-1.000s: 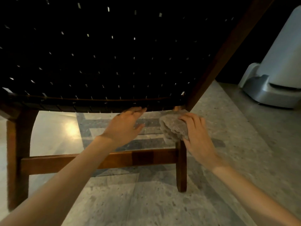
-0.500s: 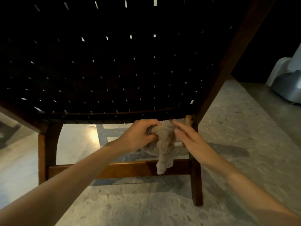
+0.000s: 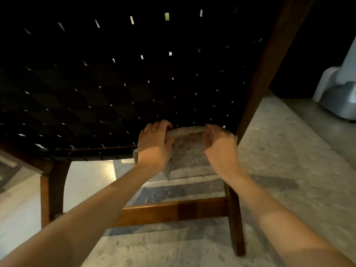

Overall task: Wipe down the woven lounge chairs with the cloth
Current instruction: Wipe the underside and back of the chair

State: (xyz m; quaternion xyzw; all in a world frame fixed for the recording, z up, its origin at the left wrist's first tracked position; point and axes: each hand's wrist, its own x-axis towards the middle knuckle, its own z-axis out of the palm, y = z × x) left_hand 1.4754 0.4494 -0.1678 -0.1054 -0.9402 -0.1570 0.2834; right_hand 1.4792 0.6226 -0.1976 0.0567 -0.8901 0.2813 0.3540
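The black woven panel (image 3: pixel 123 89) of a lounge chair fills the upper view, set in a dark wooden frame (image 3: pixel 269 60). A grey-beige cloth (image 3: pixel 187 145) is stretched between both hands at the panel's lower edge, near its right corner. My left hand (image 3: pixel 154 143) grips the cloth's left end, fingers curled over its top edge. My right hand (image 3: pixel 219 143) grips the right end the same way. The cloth's lower part hangs down between my wrists.
A wooden crossbar (image 3: pixel 173 210) joins the chair's two legs (image 3: pixel 236 218) below my hands. The floor (image 3: pixel 279 170) is speckled grey stone with darker bands. A pale grey appliance base (image 3: pixel 339 97) stands at the right edge.
The cloth went from bunched in my right hand to spread between both hands. Both hands rose to the panel's lower edge, and the view moved closer.
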